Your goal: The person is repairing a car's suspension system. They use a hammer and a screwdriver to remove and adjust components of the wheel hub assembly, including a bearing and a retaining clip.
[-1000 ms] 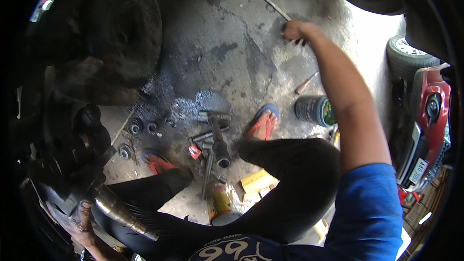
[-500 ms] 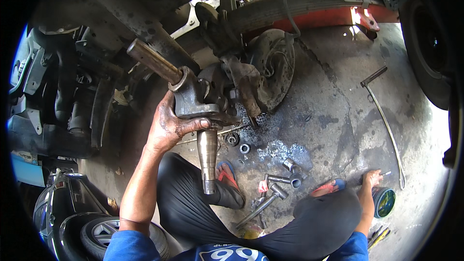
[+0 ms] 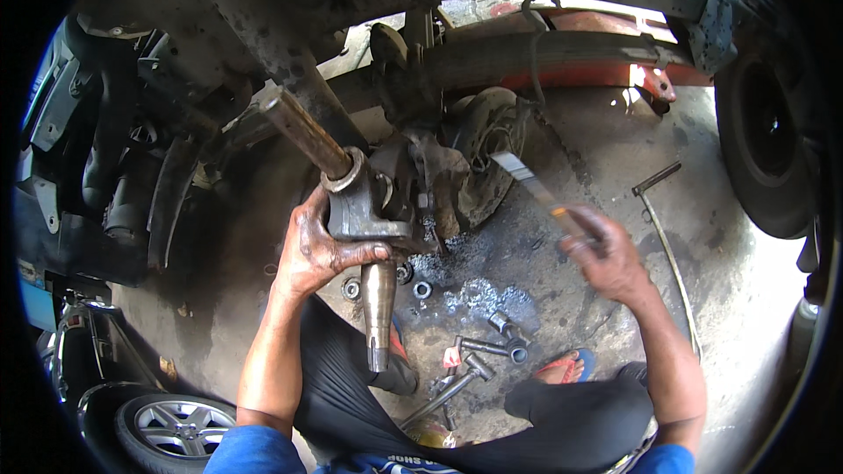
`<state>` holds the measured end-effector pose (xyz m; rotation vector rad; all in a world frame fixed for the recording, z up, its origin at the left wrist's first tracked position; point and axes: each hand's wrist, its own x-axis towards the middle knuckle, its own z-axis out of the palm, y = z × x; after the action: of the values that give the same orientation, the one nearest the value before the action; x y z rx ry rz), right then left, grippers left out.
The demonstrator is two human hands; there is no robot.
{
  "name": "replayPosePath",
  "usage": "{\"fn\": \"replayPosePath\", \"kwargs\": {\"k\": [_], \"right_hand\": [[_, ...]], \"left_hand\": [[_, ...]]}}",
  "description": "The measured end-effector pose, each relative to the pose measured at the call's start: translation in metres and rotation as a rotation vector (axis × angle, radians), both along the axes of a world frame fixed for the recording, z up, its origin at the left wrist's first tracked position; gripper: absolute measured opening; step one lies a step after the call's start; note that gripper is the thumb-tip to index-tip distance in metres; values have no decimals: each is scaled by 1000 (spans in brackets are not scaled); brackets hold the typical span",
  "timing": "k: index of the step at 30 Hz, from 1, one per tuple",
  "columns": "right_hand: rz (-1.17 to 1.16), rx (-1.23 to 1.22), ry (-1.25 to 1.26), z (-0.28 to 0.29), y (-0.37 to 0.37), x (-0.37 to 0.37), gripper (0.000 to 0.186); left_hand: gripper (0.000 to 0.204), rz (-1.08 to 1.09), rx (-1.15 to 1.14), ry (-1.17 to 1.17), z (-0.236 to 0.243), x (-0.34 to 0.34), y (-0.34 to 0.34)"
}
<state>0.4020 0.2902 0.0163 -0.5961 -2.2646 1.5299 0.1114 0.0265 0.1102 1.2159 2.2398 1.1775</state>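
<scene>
My left hand (image 3: 318,244) grips a greasy steering knuckle (image 3: 364,215) from its left side, thumb across the flange. Its shiny tapered spindle (image 3: 378,307) points down toward me, and a thick round shaft (image 3: 307,136) slants out up and left. On the right, my right hand (image 3: 606,250) is raised, closed round the handle of a narrow flat-bladed tool (image 3: 525,177) with an orange band. The pale blade points up and left, apart from the knuckle; its exact kind is unclear.
A brake disc (image 3: 492,162) stands beyond the knuckle, near leaf springs (image 3: 553,61). On the oily floor lie a hammer (image 3: 452,391), sockets (image 3: 507,326) and small rings (image 3: 422,290). A long-handled wrench (image 3: 672,254) lies right. Tyres stand at right (image 3: 768,132) and lower left (image 3: 180,426).
My right hand has risen from the floor beside the can, bringing up the flat-bladed tool. My left hand keeps its grip on the knuckle. The view has shifted, and the can is out of sight.
</scene>
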Motion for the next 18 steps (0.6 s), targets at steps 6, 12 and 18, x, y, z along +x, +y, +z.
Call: {"fn": "replayPosePath", "kwargs": {"k": [6,12,18], "right_hand": [[306,155,38,74,-42,-62,44],[316,-455,-99,67,-73,-51,49],[437,-813,-247,63,-48,-51,47]], "left_hand": [[93,-6,127,-197,-15,-14,-7],[93,-47,84,-138,-17,-21,-11],[91,-51,44,-76,-15,-22,-12]]}}
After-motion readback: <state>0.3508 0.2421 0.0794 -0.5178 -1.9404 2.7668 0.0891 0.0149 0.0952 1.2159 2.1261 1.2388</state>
